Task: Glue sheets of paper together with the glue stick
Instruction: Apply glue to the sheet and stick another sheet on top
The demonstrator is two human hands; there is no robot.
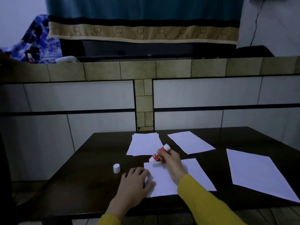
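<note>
Right hand [170, 161] grips the glue stick [159, 152], tip on the sheet [191, 174]; left hand [136, 181] lies flat on the sheet's left edge; cap [116, 168] stands beside it on the desk [90, 176].

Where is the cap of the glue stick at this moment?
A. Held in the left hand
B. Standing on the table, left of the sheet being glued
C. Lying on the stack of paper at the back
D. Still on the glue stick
B: the white cap stands by itself on the dark table, left of the sheet, while the right hand holds the open glue stick and the left hand presses the sheet.
</note>
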